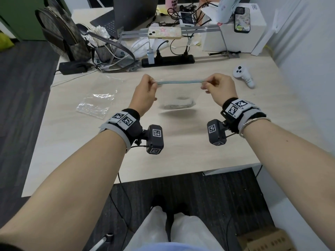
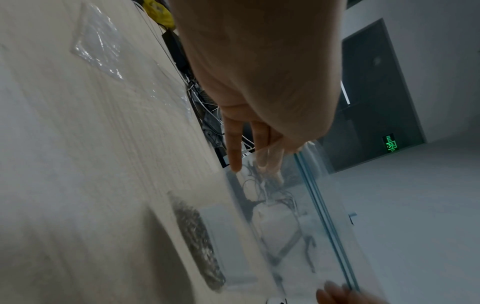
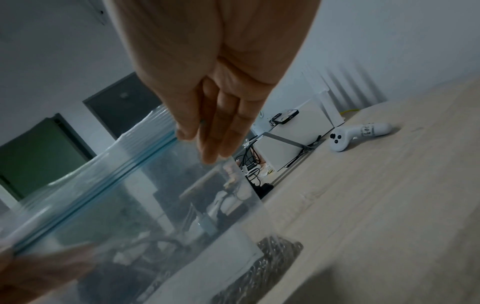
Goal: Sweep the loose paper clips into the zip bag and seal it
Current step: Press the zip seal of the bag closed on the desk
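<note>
- Nearest the counter's front edge are the two forearms, reaching in from where the person sits, each with a wrist camera strapped on.
- Out over the middle of the counter the zip bag hangs clear of the surface, its shadow lying on the wood below. The paper clips sit in a grey heap at its bottom, so I judge the sweeping done and the sealing the step in hand.
- The left hand pinches the left end of the blue zip strip between thumb and fingers; the right hand pinches the right end the same way, pulling the strip taut and level between them.
- Whether the strip is already pressed closed along its length I cannot tell (the wrist views show it as one blue line, blurred).
- To do it well, I would keep one end held firm and run the other thumb and finger along the whole strip, squeezing as they go, with the mouth kept uppermost so the clips stay down.
- Left of the bag a second clear plastic bag lies flat; towards the right edge rests a white controller.
- Along the back edge lie a black power strip, cables, phones and a handbag.
</note>
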The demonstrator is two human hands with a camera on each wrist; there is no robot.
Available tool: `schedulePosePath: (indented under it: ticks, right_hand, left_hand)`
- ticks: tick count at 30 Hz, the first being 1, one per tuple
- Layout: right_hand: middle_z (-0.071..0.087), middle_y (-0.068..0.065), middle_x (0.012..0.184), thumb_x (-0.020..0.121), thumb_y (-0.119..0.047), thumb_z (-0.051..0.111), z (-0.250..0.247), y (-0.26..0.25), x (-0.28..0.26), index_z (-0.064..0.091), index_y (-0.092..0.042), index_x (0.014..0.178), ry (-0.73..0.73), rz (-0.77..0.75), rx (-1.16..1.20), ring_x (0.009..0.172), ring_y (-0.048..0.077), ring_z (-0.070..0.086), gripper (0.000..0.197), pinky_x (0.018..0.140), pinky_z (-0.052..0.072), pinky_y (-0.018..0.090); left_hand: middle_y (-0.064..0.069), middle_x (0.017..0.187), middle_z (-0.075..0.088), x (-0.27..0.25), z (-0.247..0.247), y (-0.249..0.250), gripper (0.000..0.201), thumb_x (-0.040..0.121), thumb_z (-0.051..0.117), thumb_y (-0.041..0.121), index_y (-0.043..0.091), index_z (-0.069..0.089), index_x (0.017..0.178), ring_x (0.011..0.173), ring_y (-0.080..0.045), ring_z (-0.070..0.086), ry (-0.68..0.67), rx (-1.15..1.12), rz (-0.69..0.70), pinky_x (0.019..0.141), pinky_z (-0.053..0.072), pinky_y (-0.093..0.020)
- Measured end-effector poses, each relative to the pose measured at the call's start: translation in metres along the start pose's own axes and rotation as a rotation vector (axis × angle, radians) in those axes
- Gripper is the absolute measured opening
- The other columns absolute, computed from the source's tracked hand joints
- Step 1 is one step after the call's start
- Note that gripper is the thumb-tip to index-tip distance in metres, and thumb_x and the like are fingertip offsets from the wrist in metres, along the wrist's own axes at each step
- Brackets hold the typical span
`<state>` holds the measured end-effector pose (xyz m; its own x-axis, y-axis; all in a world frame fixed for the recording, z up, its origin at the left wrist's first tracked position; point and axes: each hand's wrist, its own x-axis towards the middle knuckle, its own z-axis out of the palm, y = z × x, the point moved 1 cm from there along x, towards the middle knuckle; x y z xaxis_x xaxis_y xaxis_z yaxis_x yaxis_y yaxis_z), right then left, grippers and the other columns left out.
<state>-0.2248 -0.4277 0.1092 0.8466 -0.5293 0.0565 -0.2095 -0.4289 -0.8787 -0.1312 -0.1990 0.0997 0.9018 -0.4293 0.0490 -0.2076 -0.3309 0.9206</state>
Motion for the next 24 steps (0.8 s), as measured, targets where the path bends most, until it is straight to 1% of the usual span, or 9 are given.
schedulePosePath:
  ticks: [3, 5, 7, 10, 13, 17, 20, 22, 24]
  right_hand:
    - [0.068, 0.008, 0.080, 0.088, -0.006, 0.058, 0.008, 0.002, -0.005, 0.062, -0.011, 0.086, -0.027, -0.009, -0.058, 0.052, -0.001, 0.059, 0.007, 0.059, 0.050, 0.015]
    - [0.066, 0.003, 0.076, 0.089, -0.010, 0.056, 0.013, 0.002, -0.009, 0.062, -0.009, 0.089, 0.014, -0.030, -0.114, 0.058, 0.004, 0.058, 0.006, 0.064, 0.047, 0.011]
    - [0.064, 0.002, 0.076, 0.090, -0.012, 0.054, 0.015, -0.001, -0.010, 0.061, -0.007, 0.092, 0.044, -0.049, -0.152, 0.068, 0.012, 0.056, 0.009, 0.061, 0.039, 0.004]
    - [0.060, 0.004, 0.081, 0.091, -0.014, 0.051, 0.019, -0.004, -0.010, 0.060, -0.006, 0.094, 0.005, -0.053, -0.179, 0.074, 0.016, 0.051, 0.012, 0.061, 0.036, 0.018]
    - [0.057, 0.004, 0.088, 0.092, -0.014, 0.048, 0.025, 0.005, -0.010, 0.059, -0.006, 0.097, -0.064, -0.014, -0.216, 0.080, 0.017, 0.049, 0.014, 0.070, 0.035, 0.022]
    - [0.061, 0.005, 0.094, 0.091, -0.014, 0.049, 0.043, 0.034, -0.013, 0.060, -0.012, 0.099, -0.121, 0.073, -0.220, 0.085, 0.018, 0.057, 0.013, 0.066, 0.038, 0.018]
    - [0.063, 0.006, 0.087, 0.089, -0.014, 0.054, 0.058, 0.053, -0.008, 0.060, -0.017, 0.091, -0.087, 0.121, -0.186, 0.078, 0.019, 0.062, 0.006, 0.061, 0.043, 0.012]
    - [0.062, 0.005, 0.086, 0.089, -0.012, 0.056, 0.067, 0.060, -0.001, 0.059, -0.017, 0.088, -0.043, 0.121, -0.154, 0.071, 0.019, 0.061, 0.006, 0.066, 0.051, 0.019]
    - [0.061, 0.005, 0.094, 0.090, -0.009, 0.055, 0.075, 0.064, 0.007, 0.059, -0.016, 0.093, -0.016, 0.133, -0.109, 0.063, 0.018, 0.061, 0.009, 0.063, 0.052, 0.028]
  left_hand:
    - [-0.006, 0.093, 0.066, -0.006, 0.000, -0.006, 0.006, 0.098, 0.035, 0.012, 0.012, 0.035, 0.092, 0.090, -0.018, 0.063, 0.013, 0.006, -0.006, 0.065, 0.051, -0.030]
    - [-0.002, 0.080, 0.066, -0.010, 0.002, -0.006, 0.006, 0.098, 0.034, 0.011, 0.012, 0.035, 0.091, 0.074, -0.019, 0.063, 0.042, 0.022, 0.004, 0.066, 0.047, -0.027]
    - [0.000, 0.073, 0.062, -0.011, 0.003, -0.004, 0.006, 0.098, 0.033, 0.011, 0.011, 0.034, 0.093, 0.066, -0.018, 0.060, 0.072, 0.008, 0.011, 0.062, 0.046, -0.021]
    - [-0.002, 0.071, 0.057, -0.012, 0.003, -0.003, 0.006, 0.100, 0.031, 0.012, 0.011, 0.034, 0.095, 0.060, -0.017, 0.055, 0.086, -0.031, -0.024, 0.052, 0.044, -0.012]
    - [-0.005, 0.072, 0.055, -0.014, 0.005, -0.012, 0.007, 0.100, 0.032, 0.016, 0.013, 0.035, 0.095, 0.057, -0.018, 0.053, 0.037, -0.066, -0.132, 0.048, 0.051, -0.024]
    - [-0.008, 0.081, 0.055, -0.015, 0.013, -0.040, 0.007, 0.100, 0.037, 0.017, 0.012, 0.039, 0.096, 0.061, -0.019, 0.055, -0.014, -0.062, -0.262, 0.050, 0.057, -0.037]
    - [-0.009, 0.090, 0.054, -0.011, 0.021, -0.067, 0.005, 0.099, 0.041, 0.016, 0.012, 0.043, 0.097, 0.069, -0.019, 0.057, 0.008, -0.026, -0.309, 0.053, 0.058, -0.035]
    - [-0.008, 0.092, 0.056, -0.002, 0.024, -0.080, 0.006, 0.098, 0.042, 0.015, 0.010, 0.046, 0.098, 0.076, -0.021, 0.056, 0.049, 0.003, -0.300, 0.061, 0.057, -0.035]
    - [-0.009, 0.095, 0.060, 0.010, 0.025, -0.088, 0.013, 0.098, 0.042, 0.015, 0.007, 0.051, 0.103, 0.082, -0.020, 0.055, 0.093, 0.086, -0.256, 0.071, 0.049, -0.032]
